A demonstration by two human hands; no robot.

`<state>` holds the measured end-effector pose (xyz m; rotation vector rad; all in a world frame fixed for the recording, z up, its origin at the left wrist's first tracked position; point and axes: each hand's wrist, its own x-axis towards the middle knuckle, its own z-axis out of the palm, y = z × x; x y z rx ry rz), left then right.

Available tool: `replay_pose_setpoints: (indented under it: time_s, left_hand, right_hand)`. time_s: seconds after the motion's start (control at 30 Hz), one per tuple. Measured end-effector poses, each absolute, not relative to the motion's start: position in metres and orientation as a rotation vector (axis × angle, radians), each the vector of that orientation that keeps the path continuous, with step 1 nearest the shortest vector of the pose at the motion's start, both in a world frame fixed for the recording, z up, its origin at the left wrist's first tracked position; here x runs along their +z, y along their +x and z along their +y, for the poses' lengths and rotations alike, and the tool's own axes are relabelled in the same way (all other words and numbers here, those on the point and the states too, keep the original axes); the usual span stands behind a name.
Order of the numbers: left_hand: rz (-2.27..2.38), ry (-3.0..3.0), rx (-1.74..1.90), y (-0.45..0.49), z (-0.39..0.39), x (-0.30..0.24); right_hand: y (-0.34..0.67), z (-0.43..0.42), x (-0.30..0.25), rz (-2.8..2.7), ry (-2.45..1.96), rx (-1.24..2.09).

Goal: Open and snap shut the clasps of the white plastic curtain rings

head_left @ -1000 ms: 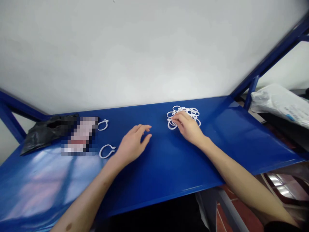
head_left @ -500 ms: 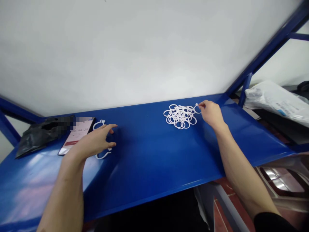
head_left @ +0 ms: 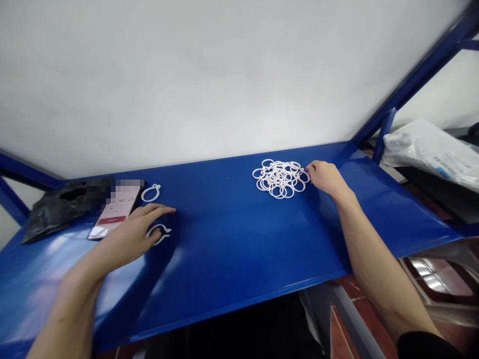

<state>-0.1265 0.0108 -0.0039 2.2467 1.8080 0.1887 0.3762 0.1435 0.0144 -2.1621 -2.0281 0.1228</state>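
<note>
White plastic rings with small clip ends lie in a tangled pile on the blue table. My right hand is at the pile's right edge, its fingers pinched at the rim of one white ring. On the left, my left hand hovers low with fingers stretched and thumb apart, holding nothing. Under its thumb lies an open white ring, its gap facing right; I cannot tell whether they touch. Beyond the fingers rests another white ring, which looks closed.
A phone with a lit screen lies left of my left hand, beside a black plastic bag. The white wall rises behind the table. Right of the blue frame post is a white plastic package.
My left hand has drawn back left and down, uncovering the far ring. My right hand stays by the pile; the ring at its fingertips has shifted slightly closer to the others.
</note>
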Motion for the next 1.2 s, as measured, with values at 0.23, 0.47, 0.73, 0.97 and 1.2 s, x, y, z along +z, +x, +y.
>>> replay_pose_setpoints:
  time_s: [0.23, 0.47, 0.73, 0.97, 1.2]
  left_hand:
    - [1.910, 2.202, 0.187, -0.086, 0.018, 0.003]
    - [1.947, 2.113, 0.399, -0.009, 0.026, 0.001]
    - [1.843, 2.214, 0.755, 0.037, 0.005, -0.019]
    - [1.576, 2.182, 0.886, 0.034, -0.001, -0.022]
    - [1.441, 2.443, 0.809, 0.030, 0.002, -0.028]
  right_hand:
    - [0.374, 0.139, 0.015, -1.978, -2.158, 0.040]
    - [0.342, 0.122, 0.019, -1.950, -1.536, -0.043]
    - [0.247, 0.042, 0.001, -2.390, -0.923, 0.738]
    - [0.243, 0.042, -0.010, -2.192, -0.848, 0.875]
    - [0.243, 0.041, -0.016, -2.204, -0.748, 0.784]
